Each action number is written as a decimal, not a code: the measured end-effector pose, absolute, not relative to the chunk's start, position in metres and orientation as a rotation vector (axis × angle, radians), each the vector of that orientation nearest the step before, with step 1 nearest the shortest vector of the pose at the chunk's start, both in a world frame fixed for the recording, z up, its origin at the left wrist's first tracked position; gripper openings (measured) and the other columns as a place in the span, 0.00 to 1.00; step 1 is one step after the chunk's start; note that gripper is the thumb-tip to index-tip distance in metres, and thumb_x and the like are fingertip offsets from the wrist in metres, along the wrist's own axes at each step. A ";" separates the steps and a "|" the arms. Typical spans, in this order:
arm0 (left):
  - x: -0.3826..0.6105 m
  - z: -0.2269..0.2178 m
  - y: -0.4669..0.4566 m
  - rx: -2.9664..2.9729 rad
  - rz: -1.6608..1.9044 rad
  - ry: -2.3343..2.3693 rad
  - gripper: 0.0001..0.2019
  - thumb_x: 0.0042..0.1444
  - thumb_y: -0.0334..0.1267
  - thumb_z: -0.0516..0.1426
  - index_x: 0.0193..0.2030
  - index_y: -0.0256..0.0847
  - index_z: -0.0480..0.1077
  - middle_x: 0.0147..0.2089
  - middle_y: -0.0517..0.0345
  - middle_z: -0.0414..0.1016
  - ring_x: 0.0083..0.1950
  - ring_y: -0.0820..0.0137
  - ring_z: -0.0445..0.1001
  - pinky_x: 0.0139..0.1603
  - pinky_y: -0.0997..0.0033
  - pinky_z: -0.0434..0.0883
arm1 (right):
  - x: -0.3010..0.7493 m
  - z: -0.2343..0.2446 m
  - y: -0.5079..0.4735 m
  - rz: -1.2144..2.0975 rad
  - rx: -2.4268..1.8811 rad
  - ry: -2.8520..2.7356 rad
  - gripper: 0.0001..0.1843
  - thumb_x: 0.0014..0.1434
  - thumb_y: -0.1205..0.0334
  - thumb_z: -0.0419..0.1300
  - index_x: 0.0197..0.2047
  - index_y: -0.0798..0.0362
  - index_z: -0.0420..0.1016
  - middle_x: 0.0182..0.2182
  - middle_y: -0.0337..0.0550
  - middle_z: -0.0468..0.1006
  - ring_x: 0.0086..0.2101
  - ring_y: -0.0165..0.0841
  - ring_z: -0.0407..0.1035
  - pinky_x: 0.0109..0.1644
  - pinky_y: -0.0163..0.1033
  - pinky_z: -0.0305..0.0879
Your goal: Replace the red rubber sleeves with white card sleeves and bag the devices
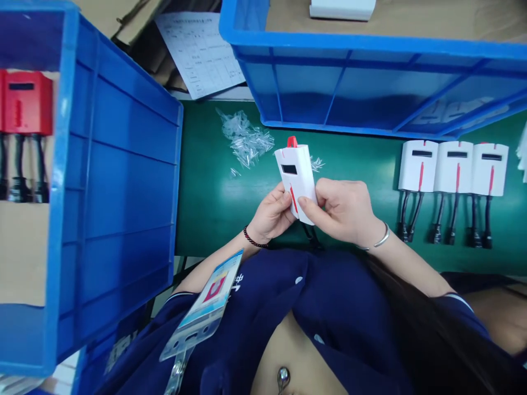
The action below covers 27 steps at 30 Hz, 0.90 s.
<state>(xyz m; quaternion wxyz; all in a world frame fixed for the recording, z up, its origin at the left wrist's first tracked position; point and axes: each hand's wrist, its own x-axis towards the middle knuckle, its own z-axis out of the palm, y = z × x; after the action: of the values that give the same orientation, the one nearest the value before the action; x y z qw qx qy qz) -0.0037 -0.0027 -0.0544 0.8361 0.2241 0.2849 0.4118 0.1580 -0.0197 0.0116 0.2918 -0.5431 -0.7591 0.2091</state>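
Observation:
Both hands hold one white electronic device [303,170] with a dark display window, a red stripe and a red piece at its top end. Black cables hang from its lower end toward my body. My left hand [272,214] grips its lower left side, thumb near the red stripe. On the right side, my right hand [343,211] is closed round the edge, its thumb pressed on the front face; its other fingers are curled and partly hidden. Beyond the device lies a pile of small clear plastic pieces [247,138] on the green table [209,219].
Several white devices with black cables [453,167] lie in a row on the right. A blue crate [349,82] stands at the back. Another blue crate [123,153] on the left holds red devices [31,104]. A printed sheet [203,52] lies at the back left.

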 end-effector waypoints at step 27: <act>-0.008 -0.040 0.003 0.854 0.937 0.777 0.20 0.58 0.51 0.62 0.51 0.42 0.71 0.43 0.56 0.80 0.39 0.67 0.80 0.35 0.71 0.76 | 0.189 -0.030 -0.017 1.381 -1.334 -1.523 0.23 0.64 0.41 0.54 0.29 0.53 0.66 0.22 0.36 0.71 0.23 0.27 0.65 0.27 0.33 0.61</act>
<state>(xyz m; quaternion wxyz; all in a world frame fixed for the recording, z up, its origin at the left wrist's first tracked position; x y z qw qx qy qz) -0.0076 0.0028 -0.0404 0.7361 0.3888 0.3538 0.4264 0.1887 -0.0169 -0.0298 0.3387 -0.5121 -0.5847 0.5302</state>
